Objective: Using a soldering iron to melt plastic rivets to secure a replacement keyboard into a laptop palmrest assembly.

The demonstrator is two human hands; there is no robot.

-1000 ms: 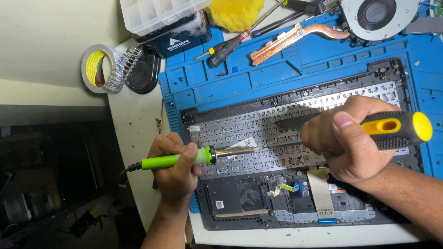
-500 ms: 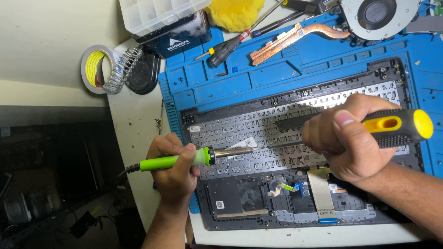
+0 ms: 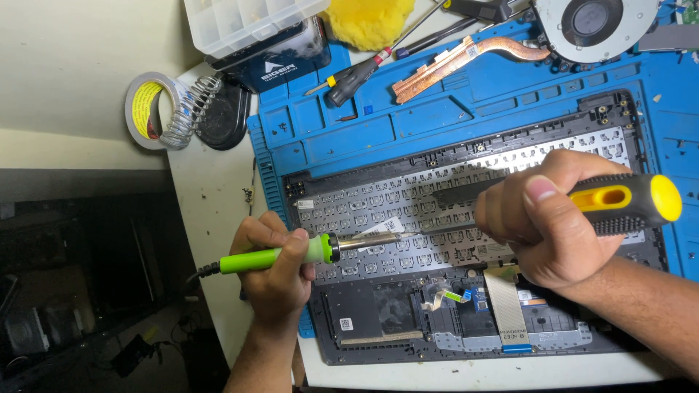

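My left hand (image 3: 273, 266) grips a green-handled soldering iron (image 3: 291, 255), its metal tip lying across the back of a keyboard in an opened laptop shell (image 3: 378, 320). My right hand (image 3: 542, 222) holds a black and yellow handled screwdriver (image 3: 626, 204), the shaft pressed flat on the keyboard's metal plate (image 3: 364, 200) and pointing left toward the iron's tip. A white flat ribbon cable (image 3: 504, 306) lies just below my right hand.
A blue work mat (image 3: 408, 120) carries the shell. At the back lie a copper heat pipe (image 3: 466, 58) with fan (image 3: 593, 22), small screwdrivers (image 3: 357, 80), a yellow cloth (image 3: 368, 22), a clear parts box (image 3: 240, 22), a tape roll (image 3: 145, 109) and a coil stand (image 3: 193, 105). The table edge drops off left.
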